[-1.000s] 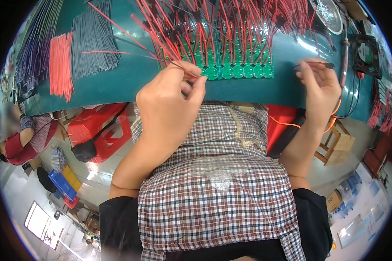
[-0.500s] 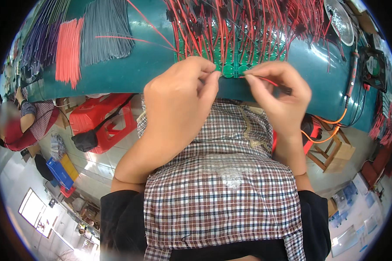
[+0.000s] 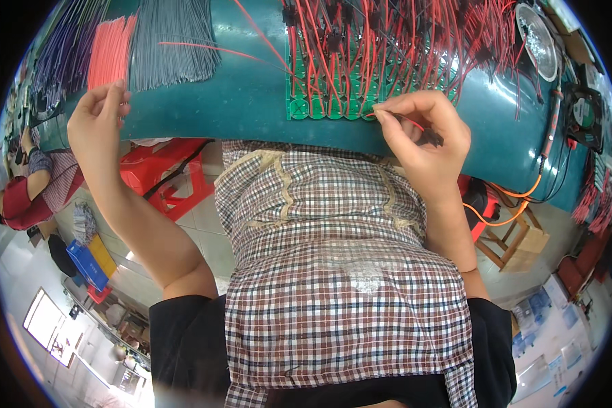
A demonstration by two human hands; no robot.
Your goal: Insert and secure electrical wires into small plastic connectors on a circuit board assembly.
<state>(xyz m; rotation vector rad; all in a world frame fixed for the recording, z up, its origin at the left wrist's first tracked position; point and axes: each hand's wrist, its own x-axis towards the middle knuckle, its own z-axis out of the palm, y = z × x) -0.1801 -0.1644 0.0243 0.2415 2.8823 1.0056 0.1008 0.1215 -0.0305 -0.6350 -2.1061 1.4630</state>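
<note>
One labelled cooling fan [image 3: 581, 113] | right hand [image 3: 431, 155]: pinched on red-black wire lead [image 3: 411, 122] | left hand [image 3: 95, 124]: half-curled at red wire bundle [image 3: 110, 51], hold unclear

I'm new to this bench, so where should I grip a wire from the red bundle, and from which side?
I'd probably pinch one wire of the red bundle near its front end, coming from your side of the table: the wires lie lengthwise toward you, and grey wires crowd the right side.

Red bundle [image 3: 110, 51] (lower part) behind left hand [image 3: 95, 121]
</note>
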